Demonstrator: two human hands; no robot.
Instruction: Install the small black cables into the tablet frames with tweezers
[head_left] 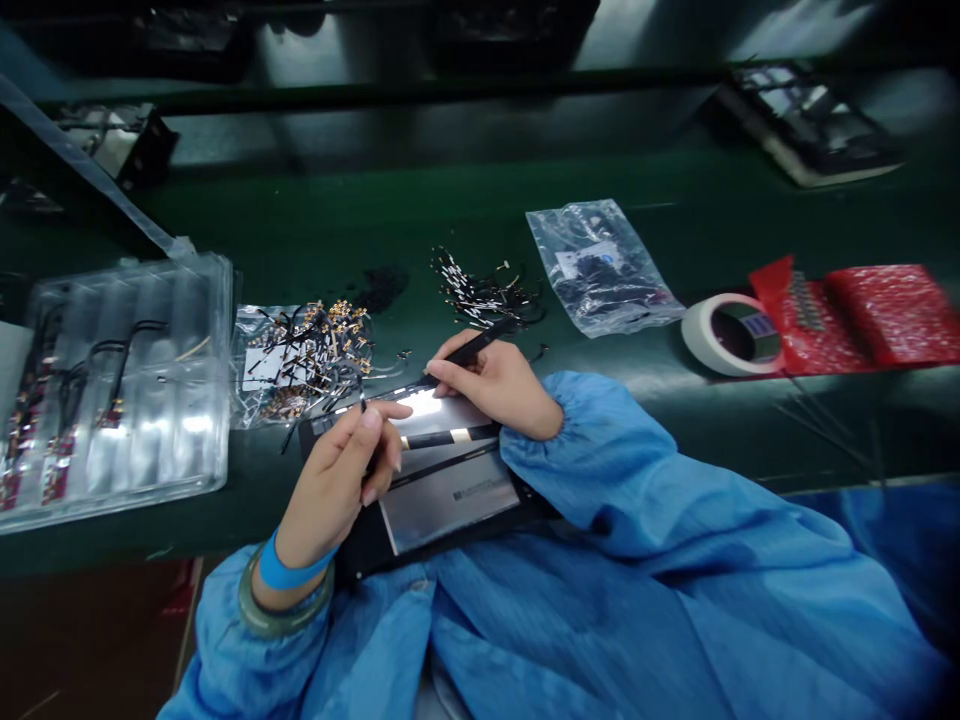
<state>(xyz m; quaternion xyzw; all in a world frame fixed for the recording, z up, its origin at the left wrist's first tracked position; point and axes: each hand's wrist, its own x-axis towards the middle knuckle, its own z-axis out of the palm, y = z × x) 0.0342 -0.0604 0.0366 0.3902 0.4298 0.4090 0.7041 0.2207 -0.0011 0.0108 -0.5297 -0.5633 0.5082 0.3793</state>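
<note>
A flat black device with a silver panel (pixel 450 495) lies tilted at the front edge of the green bench, partly over my lap. My left hand (pixel 341 480) rests on its left side and pinches a thin black cable (pixel 363 402) between thumb and forefinger. My right hand (pixel 491 385) sits on the device's upper edge and grips a slim black tool (pixel 471 348) like a pen, its tip at the top edge of the device. A black and gold strip (pixel 450 437) crosses the panel between my hands.
A clear plastic tray (pixel 120 390) with cables stands at the left. Loose small cables with gold ends (pixel 307 350) and black ones (pixel 484 290) lie behind the device. A clear bag (pixel 600 265), a tape roll (pixel 731 335) and red bubble wrap (pixel 862 315) lie to the right.
</note>
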